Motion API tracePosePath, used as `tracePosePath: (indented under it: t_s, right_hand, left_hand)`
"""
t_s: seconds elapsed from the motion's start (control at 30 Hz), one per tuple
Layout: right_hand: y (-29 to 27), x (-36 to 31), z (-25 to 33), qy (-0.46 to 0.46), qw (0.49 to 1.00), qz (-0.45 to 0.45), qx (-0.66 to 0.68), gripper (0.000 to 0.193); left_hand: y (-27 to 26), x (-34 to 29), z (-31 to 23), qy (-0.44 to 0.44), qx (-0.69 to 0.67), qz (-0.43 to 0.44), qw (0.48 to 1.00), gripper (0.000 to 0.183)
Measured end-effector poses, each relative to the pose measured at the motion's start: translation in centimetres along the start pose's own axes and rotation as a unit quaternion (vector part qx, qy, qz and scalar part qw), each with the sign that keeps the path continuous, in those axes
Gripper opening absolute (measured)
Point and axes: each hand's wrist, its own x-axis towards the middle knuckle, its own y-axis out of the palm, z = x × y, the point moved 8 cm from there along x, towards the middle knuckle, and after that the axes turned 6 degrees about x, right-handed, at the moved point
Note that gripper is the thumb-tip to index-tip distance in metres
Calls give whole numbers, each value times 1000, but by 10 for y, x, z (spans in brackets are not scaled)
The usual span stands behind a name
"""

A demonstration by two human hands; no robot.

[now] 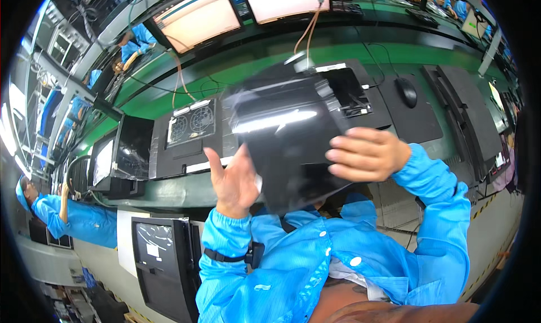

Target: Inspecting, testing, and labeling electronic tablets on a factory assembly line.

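In front of my chest a glossy black panel (284, 151) is held up, tilted over the workbench. What looks like clear film shines on its face, and its upper part is smeared by motion. My left hand (234, 183) grips the panel's left edge, with the thumb raised beside it and the fingers partly hidden behind. On the opposite edge, my right hand (367, 155) is closed with its fingers across the front. Beyond the panel, a black screen unit (350, 91) with a white cable end lies on a dark pad.
A fan plate (193, 123) lies on a black pad to the left. A mouse (406, 92) rests on a mat at right, beside upright black trays (463, 117). Two lit monitors (198, 20) stand behind. A black case (162, 266) is at lower left; a co-worker (70, 216) is farther left.
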Motion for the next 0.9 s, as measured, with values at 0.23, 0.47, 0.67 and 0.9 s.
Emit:
tracePosePath:
  t_s: [0.23, 0.47, 0.67, 0.9]
  right_hand:
    - [167, 103, -105, 234, 949, 6, 211, 17]
    - [335, 134, -141, 247, 826, 454, 226, 24]
    - [251, 163, -129, 278, 874, 303, 258, 19]
    - [115, 187, -8, 28, 899, 56, 433, 25]
  left_hand:
    - [-83, -158, -64, 120, 104, -348, 924, 33]
    - [-67, -231, -85, 180, 277, -362, 872, 46]
    - [-50, -249, -92, 94, 492, -350, 791, 23]
    - [-50, -230, -75, -45, 639, -324, 696, 29]
